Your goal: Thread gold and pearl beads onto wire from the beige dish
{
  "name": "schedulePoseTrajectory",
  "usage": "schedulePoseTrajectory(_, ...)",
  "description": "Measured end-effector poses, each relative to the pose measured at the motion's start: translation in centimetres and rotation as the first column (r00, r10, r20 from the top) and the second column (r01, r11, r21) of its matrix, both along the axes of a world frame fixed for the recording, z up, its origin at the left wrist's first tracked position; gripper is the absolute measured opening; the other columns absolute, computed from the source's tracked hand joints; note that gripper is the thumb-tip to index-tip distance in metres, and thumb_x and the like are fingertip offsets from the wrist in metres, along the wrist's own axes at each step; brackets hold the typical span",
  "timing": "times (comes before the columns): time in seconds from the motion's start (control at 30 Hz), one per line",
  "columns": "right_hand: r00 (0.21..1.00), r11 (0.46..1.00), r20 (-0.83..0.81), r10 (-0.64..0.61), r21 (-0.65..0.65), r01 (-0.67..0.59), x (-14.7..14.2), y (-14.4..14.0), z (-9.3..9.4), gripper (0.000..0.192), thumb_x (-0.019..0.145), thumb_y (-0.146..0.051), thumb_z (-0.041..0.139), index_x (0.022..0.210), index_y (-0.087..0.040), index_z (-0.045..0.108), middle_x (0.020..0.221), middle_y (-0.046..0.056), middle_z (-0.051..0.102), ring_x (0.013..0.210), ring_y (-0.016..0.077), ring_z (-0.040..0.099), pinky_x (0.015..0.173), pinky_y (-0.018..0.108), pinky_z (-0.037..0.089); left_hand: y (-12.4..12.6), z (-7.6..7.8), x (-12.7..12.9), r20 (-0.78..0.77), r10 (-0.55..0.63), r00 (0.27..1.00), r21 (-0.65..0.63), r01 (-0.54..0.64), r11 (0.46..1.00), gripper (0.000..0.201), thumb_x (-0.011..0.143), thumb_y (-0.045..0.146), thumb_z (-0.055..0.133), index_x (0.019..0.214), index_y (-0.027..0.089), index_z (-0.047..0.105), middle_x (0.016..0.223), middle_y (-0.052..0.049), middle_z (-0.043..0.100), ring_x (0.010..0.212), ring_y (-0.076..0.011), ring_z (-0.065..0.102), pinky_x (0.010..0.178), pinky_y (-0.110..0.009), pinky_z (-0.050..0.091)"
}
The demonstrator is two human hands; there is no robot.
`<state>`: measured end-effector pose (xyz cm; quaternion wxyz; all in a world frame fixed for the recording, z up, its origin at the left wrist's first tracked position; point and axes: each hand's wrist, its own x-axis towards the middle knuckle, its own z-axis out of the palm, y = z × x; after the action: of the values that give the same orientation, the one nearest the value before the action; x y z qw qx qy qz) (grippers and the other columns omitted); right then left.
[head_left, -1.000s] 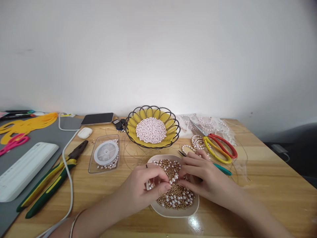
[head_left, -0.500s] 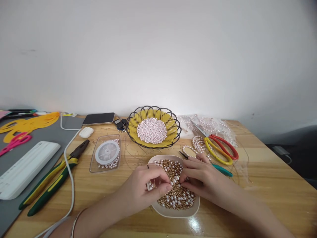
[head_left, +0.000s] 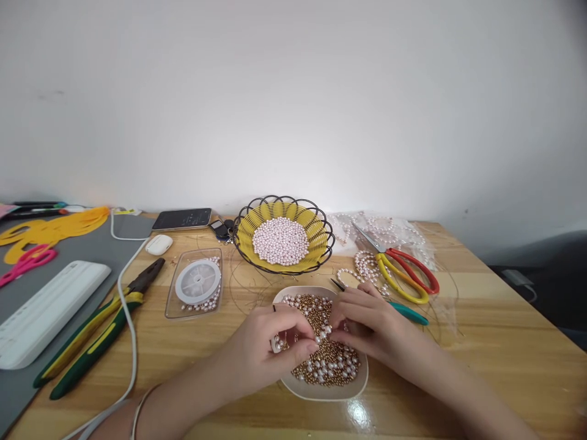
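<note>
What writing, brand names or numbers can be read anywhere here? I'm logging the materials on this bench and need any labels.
None can be read.
The phone shows faint marks on its screen, too small and blurred to read.
The thread spool in its clear box, the pliers and the white tray show no legible marking.
The left hand and right hand over the bead dish cover no visible label.

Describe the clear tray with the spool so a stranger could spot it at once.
On the wooden table, look left of the white dish of beads under the left hand and right hand. There lies the clear plastic tray, between that dish and the green-handled pliers. It alone holds a round clear spool and a few pearls.
</note>
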<state>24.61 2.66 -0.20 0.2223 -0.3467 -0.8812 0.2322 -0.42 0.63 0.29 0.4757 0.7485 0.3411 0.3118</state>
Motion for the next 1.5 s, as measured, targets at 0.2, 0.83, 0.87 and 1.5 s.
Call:
schedulePoseTrajectory(0.2, 0.919, 0.945, -0.313, -0.24, -0.294, 0.146, 0.1, 0.0, 0.1, 0.01, 0.091, -0.034, 0.075, 0.089, -0.025, 0.073, 0.082, 0.002, 0.076, 0.074, 0.0189, 0.069, 0.067, 0.031, 0.052, -0.1, 0.3, 0.0, 0.012, 0.003, 1.0, 0.007, -0.003, 1.0, 0.013, 0.092, 0.019, 0.062, 0.08, 0.017, 0.064, 0.073, 0.001, 0.063, 0.068, -0.0123, 0.057, 0.067, -0.022, 0.044)
schedulePoseTrajectory(0.83, 0.634, 0.738, -0.676, -0.376, -0.632, -0.237, -0.9, -0.4, 0.3, 0.011, 0.088, -0.023, 0.081, 0.097, -0.03, 0.081, 0.087, 0.001, 0.084, 0.078, 0.0099, 0.079, 0.073, 0.013, 0.062, -0.2, 0.1, 0.1, -0.009, 0.001, 1.0, 0.052, 0.0, 0.999, 0.011, 0.09, 0.018, 0.063, 0.08, 0.017, 0.066, 0.073, 0.0, 0.067, 0.067, -0.0117, 0.06, 0.067, -0.022, 0.046)
schedulePoseTrajectory(0.87, 0.63, 0.738, -0.679, -0.376, -0.631, -0.24, -1.0, -0.4, 0.3, 0.011, 0.088, -0.022, 0.081, 0.096, -0.03, 0.08, 0.087, 0.0, 0.084, 0.078, 0.0095, 0.079, 0.074, 0.013, 0.061, -0.2, 0.1, 0.1, -0.007, 0.0, 1.0, 0.053, 0.001, 0.999, 0.01, 0.09, 0.018, 0.063, 0.081, 0.017, 0.066, 0.073, 0.0, 0.067, 0.067, -0.0118, 0.06, 0.067, -0.022, 0.046)
schedulePoseTrajectory(1.5, 0.68, 0.79, -0.636, -0.365, -0.598, -0.135, -0.6, -0.4, 0.2, 0.008, 0.086, -0.03, 0.082, 0.092, -0.026, 0.08, 0.079, 0.003, 0.079, 0.073, 0.0151, 0.073, 0.069, 0.024, 0.06, -0.3, 0.4, 0.1, -0.048, -0.008, 0.999, 0.049, 0.01, 0.999, 0.01, 0.089, 0.016, 0.063, 0.08, 0.017, 0.067, 0.072, 0.0, 0.067, 0.065, -0.0113, 0.06, 0.065, -0.021, 0.046)
